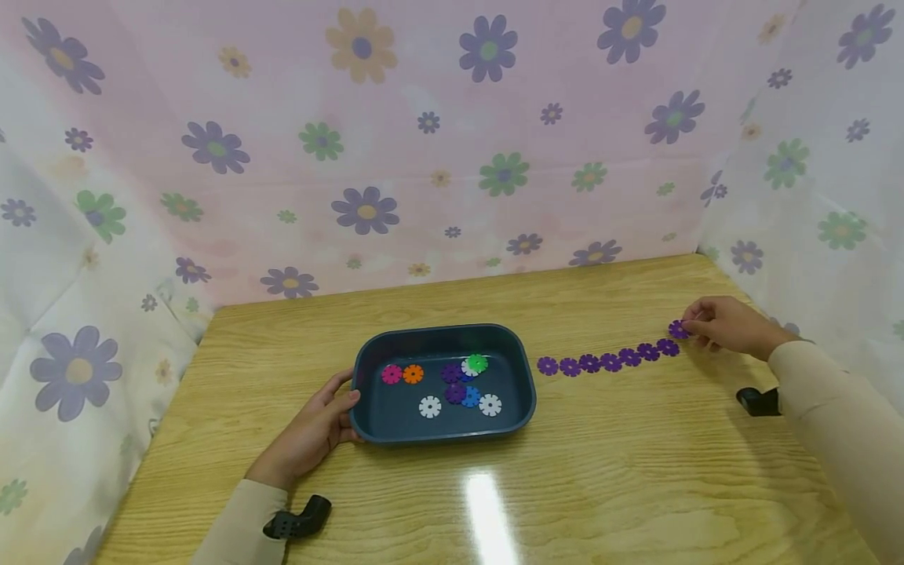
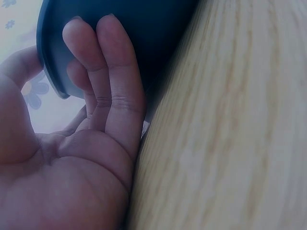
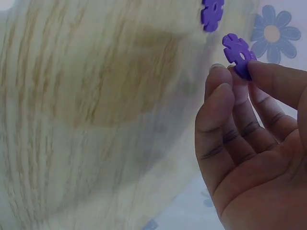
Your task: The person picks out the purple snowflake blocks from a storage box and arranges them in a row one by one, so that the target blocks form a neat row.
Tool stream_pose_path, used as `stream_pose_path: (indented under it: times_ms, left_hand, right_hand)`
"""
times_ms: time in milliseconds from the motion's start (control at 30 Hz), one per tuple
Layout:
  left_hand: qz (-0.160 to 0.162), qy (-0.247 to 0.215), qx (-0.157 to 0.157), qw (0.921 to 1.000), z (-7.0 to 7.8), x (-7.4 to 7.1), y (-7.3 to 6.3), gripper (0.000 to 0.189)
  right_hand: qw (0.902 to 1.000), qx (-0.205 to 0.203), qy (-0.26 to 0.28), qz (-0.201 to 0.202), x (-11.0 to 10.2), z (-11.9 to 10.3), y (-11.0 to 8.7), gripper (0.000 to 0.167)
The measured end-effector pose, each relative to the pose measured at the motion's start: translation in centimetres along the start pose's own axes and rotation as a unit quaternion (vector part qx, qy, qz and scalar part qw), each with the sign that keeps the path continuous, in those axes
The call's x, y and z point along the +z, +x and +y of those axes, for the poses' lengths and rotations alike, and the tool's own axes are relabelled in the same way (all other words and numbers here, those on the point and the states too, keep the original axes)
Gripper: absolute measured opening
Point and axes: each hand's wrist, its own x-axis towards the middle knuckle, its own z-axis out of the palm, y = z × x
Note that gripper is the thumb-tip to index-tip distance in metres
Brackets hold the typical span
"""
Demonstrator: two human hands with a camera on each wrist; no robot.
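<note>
At the tray's left end, my left hand (image 1: 311, 431) grips a dark blue plastic tray (image 1: 441, 437), thumb at the rim and fingers against the outer wall in the left wrist view. Loose snowflake discs lie in the tray: a pink disc (image 1: 391, 374), an orange disc (image 1: 413, 373), a green disc (image 1: 477, 363), plus purple, blue and white ones. My right hand (image 1: 730, 326) pinches a purple snowflake disc (image 3: 238, 53) between thumb and fingers. It is at the right end of a row of purple discs (image 1: 610, 362) on the table.
The wood-grain table (image 1: 600, 471) carries the tray and the row. Flower-print cloth (image 1: 438, 157) hangs behind and at both sides. Black wrist devices are strapped at both sleeves, one by the left sleeve (image 1: 243, 518). A bright light reflection falls on the table's front.
</note>
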Motion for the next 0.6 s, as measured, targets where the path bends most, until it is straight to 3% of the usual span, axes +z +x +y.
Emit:
stream_pose_path:
  times_ms: [267,600]
  left_hand:
    - [0.003,0.001,-0.003,1.0000,0.1,0.1,0.1,0.065]
    - [0.003,0.005,-0.003,1.0000,0.2,0.1,0.0,0.065]
  right_hand:
    - [0.9997,0.016,-0.015,-0.008,-0.1,1.3,-0.1,0.027]
    - [0.9996,0.022,0.009,-0.012,0.2,2.3,0.1,0.034]
